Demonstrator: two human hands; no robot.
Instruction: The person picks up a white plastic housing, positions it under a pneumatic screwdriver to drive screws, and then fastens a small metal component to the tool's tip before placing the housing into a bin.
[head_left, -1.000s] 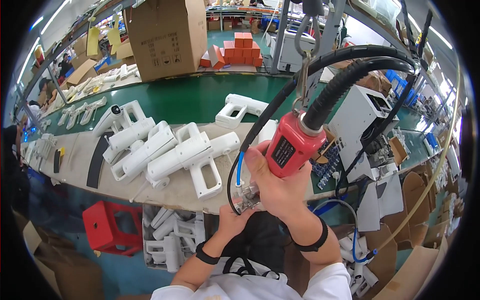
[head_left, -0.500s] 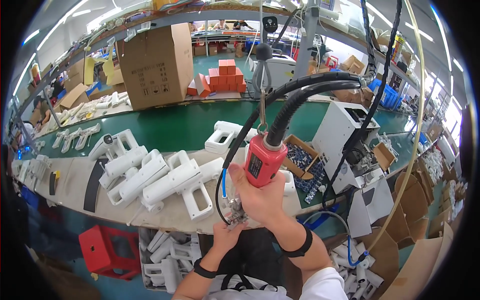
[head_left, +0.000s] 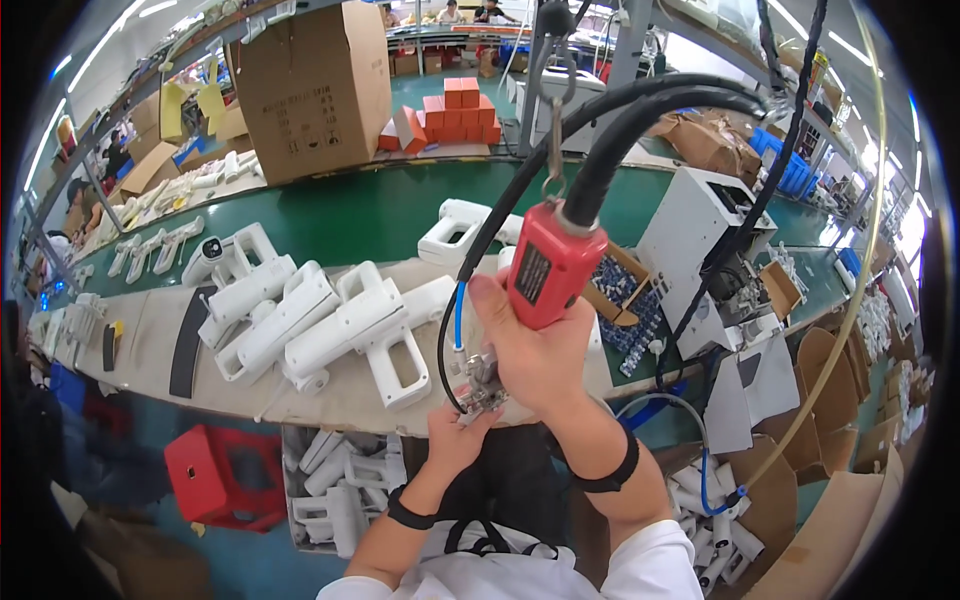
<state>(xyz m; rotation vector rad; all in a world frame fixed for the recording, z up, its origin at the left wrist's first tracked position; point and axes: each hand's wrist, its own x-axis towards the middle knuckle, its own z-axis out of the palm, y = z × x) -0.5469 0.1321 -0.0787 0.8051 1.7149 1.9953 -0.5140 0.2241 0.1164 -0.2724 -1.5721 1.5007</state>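
A red power screwdriver [head_left: 548,262] hangs from a hook, with thick black hoses running up from its top. My right hand [head_left: 540,365] is wrapped round its lower body, thumb upward. Below that hand, the tool's metal head [head_left: 483,385] points down toward me, with a thin blue tube and a black cable beside it. My left hand [head_left: 455,435] is closed at the lower end of this metal head, fingertips against it; any small part between them is hidden. Left of the tool, several white gun-shaped plastic housings [head_left: 345,325] lie on the bench mat [head_left: 300,398].
An open carton of small blue-and-silver parts [head_left: 628,310] stands right of the tool. Behind it is a white machine [head_left: 690,235]. Bins of white housings [head_left: 335,490] and a red stool [head_left: 215,480] are below the bench. A large carton [head_left: 315,100] and orange boxes [head_left: 460,110] stand across the green surface.
My right hand and the screwdriver have moved slightly up and right in the picture. My left hand has risen with the metal head. The view has tilted down a little.
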